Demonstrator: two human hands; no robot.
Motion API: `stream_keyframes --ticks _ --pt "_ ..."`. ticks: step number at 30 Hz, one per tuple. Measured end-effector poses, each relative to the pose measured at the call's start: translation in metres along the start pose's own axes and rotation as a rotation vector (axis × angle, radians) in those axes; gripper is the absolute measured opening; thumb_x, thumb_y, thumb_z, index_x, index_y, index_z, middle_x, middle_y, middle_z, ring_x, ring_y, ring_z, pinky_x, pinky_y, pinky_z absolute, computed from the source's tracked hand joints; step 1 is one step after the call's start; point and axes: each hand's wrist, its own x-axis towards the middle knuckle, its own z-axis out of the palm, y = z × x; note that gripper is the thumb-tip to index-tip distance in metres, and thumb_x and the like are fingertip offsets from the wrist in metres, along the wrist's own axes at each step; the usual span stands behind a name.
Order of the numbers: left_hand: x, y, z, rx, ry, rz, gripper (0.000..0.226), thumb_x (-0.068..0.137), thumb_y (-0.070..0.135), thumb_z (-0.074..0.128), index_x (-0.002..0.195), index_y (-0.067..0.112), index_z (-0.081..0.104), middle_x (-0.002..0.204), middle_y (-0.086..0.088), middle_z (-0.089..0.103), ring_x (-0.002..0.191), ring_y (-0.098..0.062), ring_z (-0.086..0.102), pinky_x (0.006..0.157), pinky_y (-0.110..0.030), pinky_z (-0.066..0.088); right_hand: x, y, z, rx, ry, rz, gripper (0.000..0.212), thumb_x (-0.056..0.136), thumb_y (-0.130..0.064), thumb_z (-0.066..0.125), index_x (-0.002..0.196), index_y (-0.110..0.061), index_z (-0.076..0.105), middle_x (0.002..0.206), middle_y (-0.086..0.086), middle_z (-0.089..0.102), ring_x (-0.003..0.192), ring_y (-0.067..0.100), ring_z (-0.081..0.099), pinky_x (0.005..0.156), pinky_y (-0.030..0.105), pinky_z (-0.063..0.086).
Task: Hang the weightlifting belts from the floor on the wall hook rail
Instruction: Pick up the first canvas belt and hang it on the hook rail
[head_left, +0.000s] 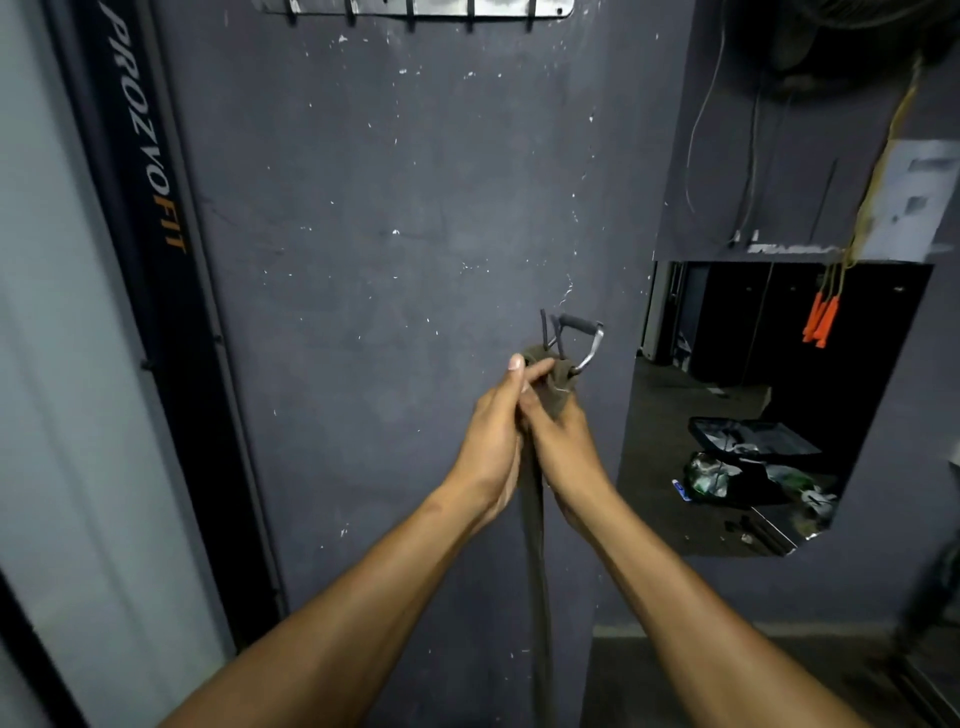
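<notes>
Before a dark wall (395, 208), a belt (535, 519) hangs at the frame's centre, left hand (491, 441) and right hand (563, 441) both clenched around its metal-handled top. Next, seemingly: lift toward the hook rail (415, 8) at twelve o'clock.

We see a dim, evenly lit room with no hard shadows; the grey wall (415, 208) is grainy; the wide lens bends the black post (156, 260) at left; the right edge smears into blur; the forearms stay fairly sharp.
</notes>
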Motion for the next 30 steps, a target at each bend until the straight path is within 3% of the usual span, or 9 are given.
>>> stream_keyframes --ticks 3,5,7,9,12,15,18,23,30 --pt "0.0 0.009 -0.022 0.03 -0.011 0.007 0.047 0.109 0.04 0.038 0.131 0.008 0.066 0.131 -0.011 0.072 0.131 -0.018 0.062 0.115 -0.044 0.045 0.005 -0.009 0.001 0.227 0.057 0.043 0.029 0.103 -0.034 0.063 0.124 -0.017 0.074 0.116 0.001 0.08 0.114 0.015 0.074 0.104 0.041 0.057" --pt "0.002 0.021 -0.042 0.12 0.044 0.086 0.033 0.109 0.034 0.045 0.119 0.011 0.066 0.11 -0.01 0.078 0.107 -0.019 0.073 0.094 -0.038 0.056 0.008 -0.02 -0.001 0.342 0.038 0.106 0.028 0.105 -0.028 0.062 0.121 -0.01 0.076 0.113 0.011 0.08 0.111 0.028 0.075 0.097 0.044 0.06" --pt "0.009 0.031 -0.06 0.209 0.165 0.176 0.016 0.106 0.029 0.054 0.103 0.017 0.063 0.091 -0.004 0.072 0.085 -0.016 0.069 0.078 -0.031 0.052 0.01 -0.029 -0.003 0.318 -0.047 0.135 0.03 0.104 -0.027 0.063 0.123 -0.008 0.074 0.113 0.016 0.079 0.109 0.032 0.076 0.092 0.043 0.062" --pt "0.016 0.04 -0.074 0.27 0.193 0.163 0.018 0.102 0.037 0.06 0.105 0.019 0.061 0.098 0.0 0.069 0.095 -0.016 0.066 0.084 -0.032 0.05 0.013 -0.037 -0.003 0.284 -0.122 0.12 0.031 0.102 -0.027 0.064 0.124 -0.007 0.073 0.114 0.017 0.079 0.11 0.031 0.076 0.091 0.039 0.062" --pt "0.023 0.047 -0.089 0.234 -0.046 0.014 0.056 0.097 0.051 0.061 0.134 0.01 0.056 0.131 -0.01 0.071 0.126 -0.027 0.065 0.105 -0.051 0.053 0.019 -0.047 0.0 0.272 -0.239 0.08 0.031 0.097 -0.023 0.067 0.121 -0.005 0.074 0.113 0.017 0.079 0.105 0.028 0.077 0.092 0.037 0.061" --pt "0.024 0.049 -0.098 0.082 -0.193 -0.083 0.065 0.093 0.043 0.065 0.146 0.012 0.043 0.134 -0.013 0.069 0.121 -0.031 0.068 0.103 -0.055 0.053 0.025 -0.056 0.002 0.223 -0.335 0.085 0.026 0.095 -0.019 0.068 0.115 -0.005 0.076 0.111 0.017 0.079 0.101 0.026 0.077 0.091 0.033 0.062" --pt "0.027 0.045 -0.109 0.024 -0.276 -0.122 0.061 0.095 0.03 0.068 0.148 0.02 0.039 0.125 -0.009 0.073 0.113 -0.028 0.07 0.096 -0.049 0.058 0.029 -0.056 0.007 0.261 -0.277 0.145 0.02 0.098 -0.014 0.065 0.108 -0.003 0.077 0.103 0.017 0.078 0.094 0.027 0.076 0.087 0.036 0.061" --pt "0.016 0.023 -0.111 0.154 -0.399 -0.199 0.054 0.097 0.015 0.069 0.144 0.023 0.045 0.134 -0.012 0.07 0.126 -0.027 0.067 0.106 -0.048 0.054 0.028 -0.057 0.018 0.34 -0.166 0.175 0.015 0.096 -0.016 0.07 0.102 -0.004 0.078 0.093 0.014 0.08 0.086 0.025 0.077 0.074 0.032 0.063" --pt "0.025 0.023 -0.087 0.208 -0.218 -0.061 0.031 0.102 0.02 0.063 0.125 0.0 0.069 0.119 -0.019 0.075 0.112 -0.031 0.073 0.1 -0.046 0.058 0.038 -0.077 0.036 0.248 -0.04 0.104 0.03 0.094 -0.023 0.076 0.11 0.002 0.077 0.093 0.014 0.08 0.079 0.021 0.078 0.07 0.03 0.063"
